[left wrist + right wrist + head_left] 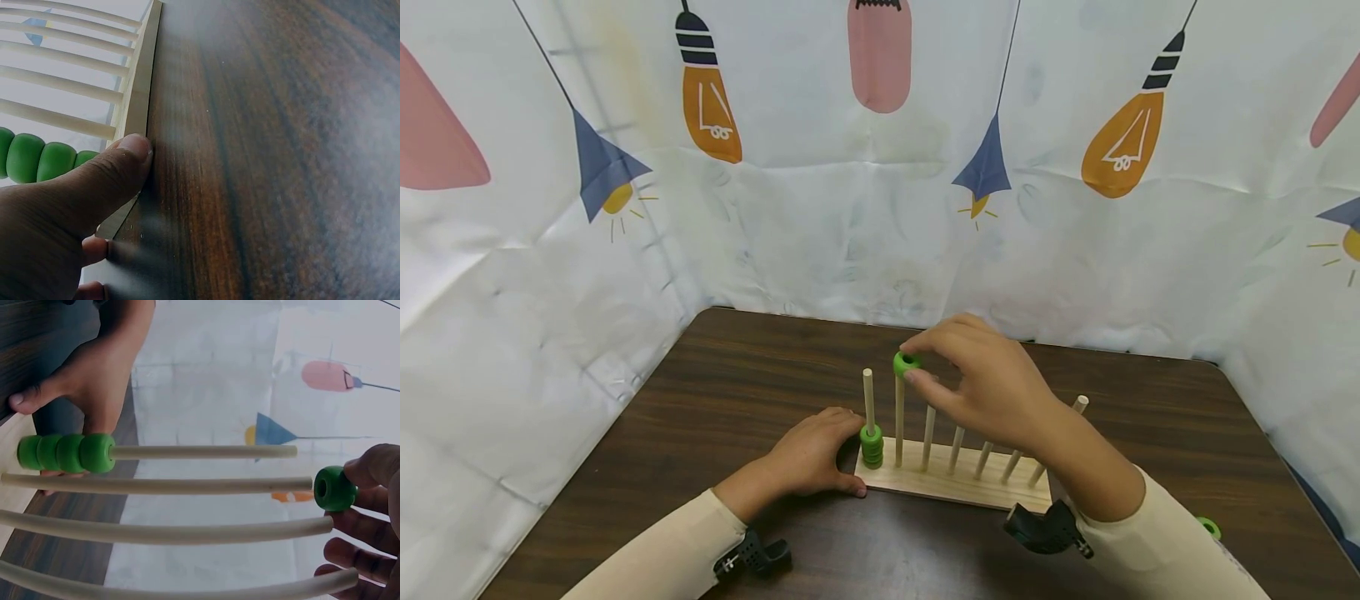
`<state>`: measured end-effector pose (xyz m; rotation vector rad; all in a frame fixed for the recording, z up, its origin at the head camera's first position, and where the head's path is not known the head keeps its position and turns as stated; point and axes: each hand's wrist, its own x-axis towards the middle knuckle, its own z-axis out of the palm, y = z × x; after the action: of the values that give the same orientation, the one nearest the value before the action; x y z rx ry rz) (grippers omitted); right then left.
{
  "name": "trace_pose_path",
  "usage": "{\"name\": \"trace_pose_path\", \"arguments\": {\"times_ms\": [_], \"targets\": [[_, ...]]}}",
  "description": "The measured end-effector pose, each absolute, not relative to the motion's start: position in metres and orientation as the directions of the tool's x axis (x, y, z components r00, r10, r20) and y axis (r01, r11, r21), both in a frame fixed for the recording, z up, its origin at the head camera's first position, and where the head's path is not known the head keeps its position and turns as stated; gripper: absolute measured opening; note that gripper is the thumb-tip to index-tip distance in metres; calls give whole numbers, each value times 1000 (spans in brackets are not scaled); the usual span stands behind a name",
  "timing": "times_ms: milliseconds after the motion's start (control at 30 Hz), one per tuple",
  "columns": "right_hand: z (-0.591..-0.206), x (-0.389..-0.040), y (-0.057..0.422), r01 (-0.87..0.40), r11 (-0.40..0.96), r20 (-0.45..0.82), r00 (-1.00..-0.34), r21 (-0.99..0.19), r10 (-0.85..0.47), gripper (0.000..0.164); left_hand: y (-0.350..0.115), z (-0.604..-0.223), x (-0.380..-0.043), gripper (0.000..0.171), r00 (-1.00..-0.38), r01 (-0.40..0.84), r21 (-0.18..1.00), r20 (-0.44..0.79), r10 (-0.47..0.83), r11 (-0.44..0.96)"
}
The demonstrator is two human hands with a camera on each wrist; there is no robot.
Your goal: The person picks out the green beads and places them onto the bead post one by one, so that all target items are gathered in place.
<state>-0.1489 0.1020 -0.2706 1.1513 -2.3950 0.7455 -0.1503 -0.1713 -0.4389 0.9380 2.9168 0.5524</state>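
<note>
A wooden peg board (955,485) with a row of upright pegs stands on the table. On its leftmost peg (868,400), several green beads (872,450) are stacked at the bottom. My left hand (808,458) grips the board's left end, the thumb (128,153) pressed along the front edge and the fingers around the side. Between thumb and fingers, my right hand (992,379) pinches one green bead (340,489) by its outside. That bead is at the tip of the second peg (250,485), its hole facing the peg end in the right wrist view, with a slight gap between them.
Another green bead (1214,532) lies on the dark wooden table (760,367) at the right, partly behind the right sleeve (1165,542). The other pegs (187,534) carry no beads where they show. A printed white cloth (820,233) hangs behind the table and along its sides.
</note>
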Motion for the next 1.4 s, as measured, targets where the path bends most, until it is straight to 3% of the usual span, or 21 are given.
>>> {"name": "trace_pose_path", "arguments": {"times_ms": [867,1400], "targets": [[-271,-153,70,-801,515,508,-594,-305,-624,20,-172,-439,-151,73,-809,570,349,78,583,744],[-268,-152,73,-756,589,403,-653,-286,-641,27,-170,-438,-151,72,-808,573,353,91,582,740]]}}
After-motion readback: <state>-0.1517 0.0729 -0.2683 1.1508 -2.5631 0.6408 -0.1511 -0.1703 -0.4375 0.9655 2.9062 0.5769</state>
